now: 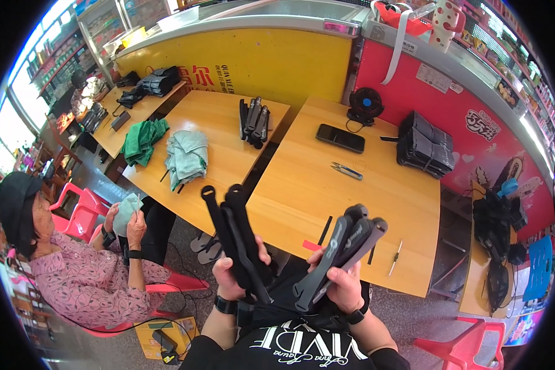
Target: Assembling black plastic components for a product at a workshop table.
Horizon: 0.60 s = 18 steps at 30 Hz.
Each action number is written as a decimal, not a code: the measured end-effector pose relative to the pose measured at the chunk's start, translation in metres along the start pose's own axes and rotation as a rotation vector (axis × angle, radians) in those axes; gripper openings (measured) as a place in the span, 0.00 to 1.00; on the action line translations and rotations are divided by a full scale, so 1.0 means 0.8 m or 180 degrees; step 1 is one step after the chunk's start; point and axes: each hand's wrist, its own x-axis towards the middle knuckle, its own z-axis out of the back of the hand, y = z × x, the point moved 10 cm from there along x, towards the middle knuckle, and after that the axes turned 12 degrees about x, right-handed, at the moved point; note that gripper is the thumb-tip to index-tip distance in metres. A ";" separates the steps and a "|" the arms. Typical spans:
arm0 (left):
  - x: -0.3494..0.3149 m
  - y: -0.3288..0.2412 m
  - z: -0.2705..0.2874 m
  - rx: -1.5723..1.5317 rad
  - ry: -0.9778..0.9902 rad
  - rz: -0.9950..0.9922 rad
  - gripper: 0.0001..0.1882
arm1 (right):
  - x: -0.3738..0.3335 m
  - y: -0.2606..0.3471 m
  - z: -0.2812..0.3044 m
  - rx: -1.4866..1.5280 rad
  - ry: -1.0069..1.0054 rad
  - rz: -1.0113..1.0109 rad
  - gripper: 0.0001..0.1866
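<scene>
My left hand [229,280] is closed around a bundle of flat black straps [235,237] with rounded ends, one of which has a small hole. In my right hand [346,288] is a second bundle of dark grey straps [342,246], fanned slightly toward the top. Both bundles are held upright above my lap, apart from each other, at the near edge of the wooden table [290,197]. Close to the right bundle lie a thin black strip [325,230] and a small red piece [312,245]. A slim pointed tool [396,256] rests farther right.
Thread snips [347,171], a phone [340,138], a small black fan [365,106] and a tied black stack [427,145] occupy the table's far part. More straps [254,122] and green cloths [188,154] lie on the left table. A seated person [86,271] handles pale green cloth.
</scene>
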 end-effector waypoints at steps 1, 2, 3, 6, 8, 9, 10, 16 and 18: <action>-0.001 -0.001 0.004 -0.0005 0.0016 0.0007 0.43 | 0.002 0.003 0.012 -0.0062 -0.0324 0.0075 0.25; -0.003 -0.002 0.009 0.0440 0.0093 -0.0006 0.43 | 0.006 0.000 0.015 -0.0281 -0.0429 -0.0016 0.21; -0.004 -0.002 0.009 0.0885 0.0171 -0.0023 0.43 | 0.009 -0.013 0.029 -0.0349 -0.0636 -0.0198 0.20; -0.011 0.025 -0.016 0.1446 0.0242 0.0528 0.41 | 0.019 -0.036 0.005 -0.0365 -0.0509 -0.0558 0.26; -0.012 0.049 -0.020 0.1141 0.0168 0.0695 0.39 | 0.022 -0.037 0.001 -0.0742 -0.0419 -0.0222 0.28; -0.013 0.047 -0.020 0.1145 0.0160 0.0686 0.39 | 0.024 -0.036 -0.001 -0.0826 -0.0370 -0.0095 0.29; -0.016 0.052 -0.021 0.0938 0.0198 0.0790 0.40 | 0.024 -0.037 0.001 -0.0829 -0.0378 -0.0093 0.29; -0.017 0.061 -0.038 0.0866 0.0519 0.0953 0.41 | 0.038 -0.031 0.014 -0.1935 -0.0137 0.0322 0.34; -0.016 0.063 -0.036 0.0803 0.0500 0.1021 0.41 | 0.045 -0.008 -0.009 -0.2900 0.0058 0.0747 0.34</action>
